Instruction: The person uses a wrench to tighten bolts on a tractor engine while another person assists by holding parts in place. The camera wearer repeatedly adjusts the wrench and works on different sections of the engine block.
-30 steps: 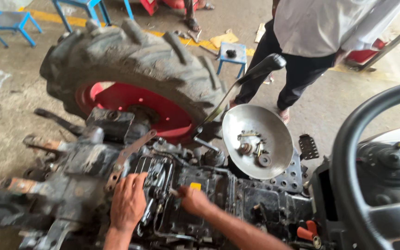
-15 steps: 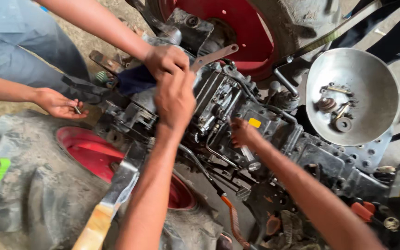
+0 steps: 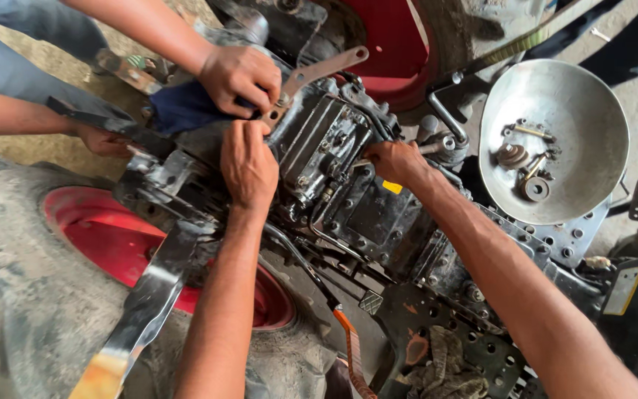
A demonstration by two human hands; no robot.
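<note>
My left hand (image 3: 249, 164) reaches up over the red wheel rim, fingers curled shut on the top edge of a greasy black housing (image 3: 326, 144) on the machine. On the housing's right side, my right hand (image 3: 395, 161) is closed around a silver rod-like tool (image 3: 437, 146), just above a yellow tag (image 3: 391, 187). Another person's hand (image 3: 239, 77) presses on a flat metal lever (image 3: 319, 70) and a dark blue cloth (image 3: 182, 107) right above my left hand. That person's other hand (image 3: 101, 140) rests farther left.
A metal bowl (image 3: 555, 89) holding bolts and washers sits at upper right. A muddy tyre with a red rim (image 3: 105, 236) fills the lower left, crossed by a flat steel bar (image 3: 145, 303). An orange hose (image 3: 348, 355) and a perforated footplate (image 3: 481, 347) lie below.
The view swung from a wide look at the machine to close over the housing. My right hand moved up past the yellow tag onto the silver tool. My left hand stays on the housing.
</note>
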